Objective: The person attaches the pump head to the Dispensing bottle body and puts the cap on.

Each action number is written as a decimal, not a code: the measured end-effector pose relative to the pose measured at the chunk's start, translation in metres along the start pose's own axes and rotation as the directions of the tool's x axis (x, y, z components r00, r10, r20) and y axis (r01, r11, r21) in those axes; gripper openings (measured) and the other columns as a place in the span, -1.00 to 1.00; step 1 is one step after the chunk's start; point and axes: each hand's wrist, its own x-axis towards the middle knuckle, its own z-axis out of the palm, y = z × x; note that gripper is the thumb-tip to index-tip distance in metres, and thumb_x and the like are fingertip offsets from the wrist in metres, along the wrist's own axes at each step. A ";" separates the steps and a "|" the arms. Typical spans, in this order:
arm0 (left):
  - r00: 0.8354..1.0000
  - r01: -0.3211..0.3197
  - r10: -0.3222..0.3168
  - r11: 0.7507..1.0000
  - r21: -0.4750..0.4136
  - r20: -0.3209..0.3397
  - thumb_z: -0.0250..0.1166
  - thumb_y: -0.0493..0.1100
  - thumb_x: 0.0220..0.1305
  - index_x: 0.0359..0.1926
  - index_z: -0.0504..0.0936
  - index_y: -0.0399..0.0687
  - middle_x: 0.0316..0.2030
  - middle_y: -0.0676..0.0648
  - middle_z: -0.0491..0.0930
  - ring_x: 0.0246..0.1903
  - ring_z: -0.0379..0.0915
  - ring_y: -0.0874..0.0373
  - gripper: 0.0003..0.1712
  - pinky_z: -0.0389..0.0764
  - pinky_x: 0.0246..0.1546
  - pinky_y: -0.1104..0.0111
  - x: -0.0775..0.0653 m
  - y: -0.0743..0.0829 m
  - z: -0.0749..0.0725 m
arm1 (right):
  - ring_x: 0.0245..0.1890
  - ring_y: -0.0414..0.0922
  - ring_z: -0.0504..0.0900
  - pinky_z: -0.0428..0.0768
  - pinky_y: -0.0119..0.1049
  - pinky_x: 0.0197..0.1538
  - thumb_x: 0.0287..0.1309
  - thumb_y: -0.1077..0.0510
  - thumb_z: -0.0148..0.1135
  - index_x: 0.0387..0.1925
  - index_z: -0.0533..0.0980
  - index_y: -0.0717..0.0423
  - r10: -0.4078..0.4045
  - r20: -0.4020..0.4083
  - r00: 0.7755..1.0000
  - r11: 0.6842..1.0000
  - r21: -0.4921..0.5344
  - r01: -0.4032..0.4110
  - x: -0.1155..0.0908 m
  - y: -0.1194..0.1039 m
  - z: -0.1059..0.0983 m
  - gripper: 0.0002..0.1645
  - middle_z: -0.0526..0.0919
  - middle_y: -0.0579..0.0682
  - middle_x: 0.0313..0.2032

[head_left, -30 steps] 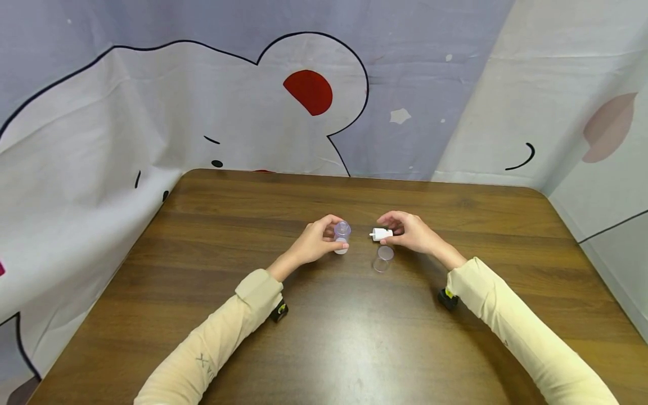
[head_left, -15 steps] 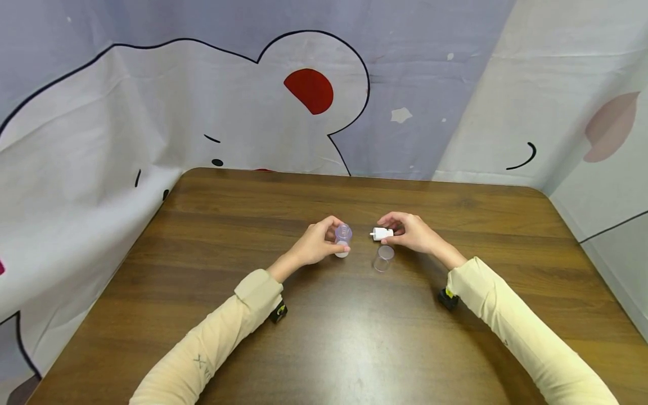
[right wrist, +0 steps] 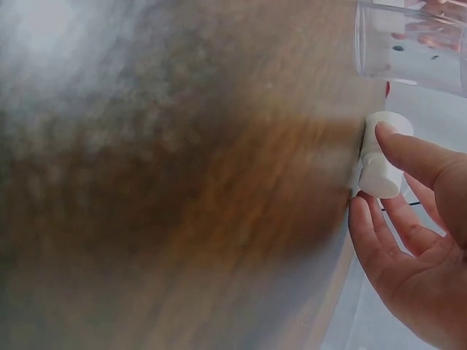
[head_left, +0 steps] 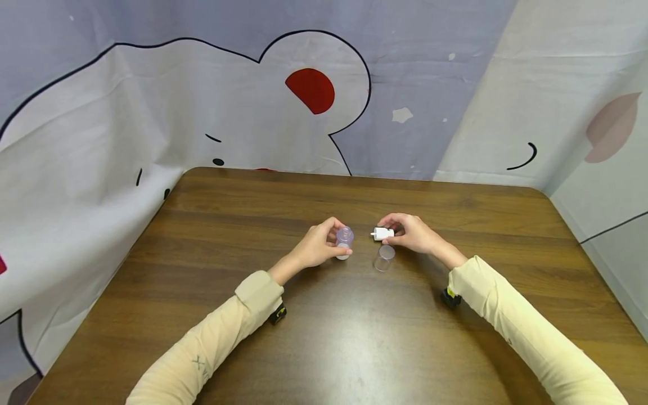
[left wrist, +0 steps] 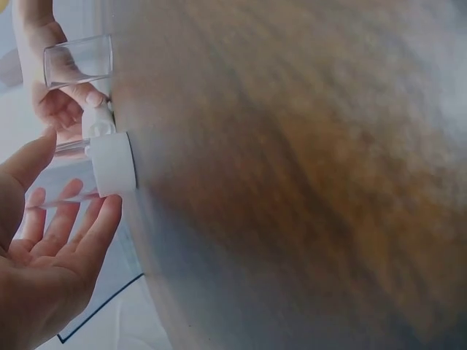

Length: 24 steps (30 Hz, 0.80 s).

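Note:
My left hand [head_left: 316, 243] holds a small see-through bottle [head_left: 345, 234] of pale purple tint with a white base, its thumb on the near side and fingers round the far side. In the left wrist view the white base [left wrist: 114, 163] is right at the tabletop. To the right, a white pump head [head_left: 383, 234] lies on its side, its thin nozzle pointing left. Thumb and fingers of my right hand [head_left: 414, 233] pinch its right end. Between the hands, slightly nearer me, a clear cap [head_left: 385, 257] stands on the table.
The brown wood-grain table [head_left: 324, 337] has rounded far corners. Behind it hangs a printed curtain [head_left: 228, 101] with cartoon shapes, close along the far edge. A dark band with a camera sits at each wrist.
My left hand has shifted slightly toward me and to the right with the bottle. The right hand, pump head and clear cap have stayed in place.

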 end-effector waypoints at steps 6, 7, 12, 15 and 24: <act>1.000 -0.005 0.005 1.000 -0.023 0.006 0.44 -0.27 0.08 0.00 0.41 -0.28 -0.08 -0.24 0.60 -0.09 0.62 0.00 -0.50 0.66 -0.12 0.45 0.000 0.000 0.000 | -0.18 0.01 0.61 0.67 -0.29 -0.16 0.01 0.33 0.41 -0.08 0.54 0.27 -0.003 0.006 1.000 1.000 -0.016 0.003 0.000 -0.001 0.002 -0.61 0.65 0.17 -0.20; 1.000 -0.005 0.005 1.000 -0.027 0.008 0.44 -0.28 0.08 0.00 0.41 -0.28 -0.08 -0.24 0.60 -0.09 0.62 -0.01 -0.50 0.66 -0.11 0.45 0.001 -0.001 0.000 | -0.18 0.00 0.61 0.67 -0.29 -0.16 0.01 0.33 0.41 -0.08 0.55 0.26 0.003 0.009 1.000 1.000 -0.018 -0.003 0.000 0.000 0.002 -0.62 0.65 0.16 -0.20; 1.000 0.003 -0.002 0.999 -0.043 0.018 0.44 -0.29 0.08 0.00 0.40 -0.29 -0.07 -0.25 0.59 -0.07 0.62 -0.02 -0.49 0.66 -0.10 0.45 0.001 -0.002 0.000 | -0.17 -0.03 0.62 0.67 -0.27 -0.14 0.03 0.32 0.39 -0.09 0.55 0.21 0.024 0.021 0.999 0.999 -0.029 -0.023 0.000 -0.001 0.002 -0.64 0.66 0.12 -0.19; 1.000 0.010 -0.009 0.999 -0.040 0.016 0.44 -0.29 0.08 0.01 0.40 -0.29 -0.07 -0.25 0.59 -0.07 0.62 -0.01 -0.49 0.66 -0.11 0.45 0.001 -0.002 0.000 | -0.17 -0.04 0.62 0.67 -0.26 -0.13 0.04 0.31 0.39 -0.09 0.55 0.20 0.017 0.027 0.999 0.999 -0.032 -0.016 0.000 -0.003 0.002 -0.66 0.66 0.11 -0.20; 1.000 0.019 -0.019 0.999 -0.027 0.012 0.44 -0.29 0.08 0.01 0.40 -0.28 -0.07 -0.24 0.59 -0.08 0.61 0.00 -0.48 0.66 -0.11 0.45 0.000 0.000 0.000 | -0.18 -0.06 0.63 0.64 -0.29 -0.14 0.07 0.28 0.38 -0.08 0.55 0.19 0.008 0.027 1.000 1.000 -0.026 -0.007 0.000 -0.003 0.001 -0.66 0.67 0.10 -0.20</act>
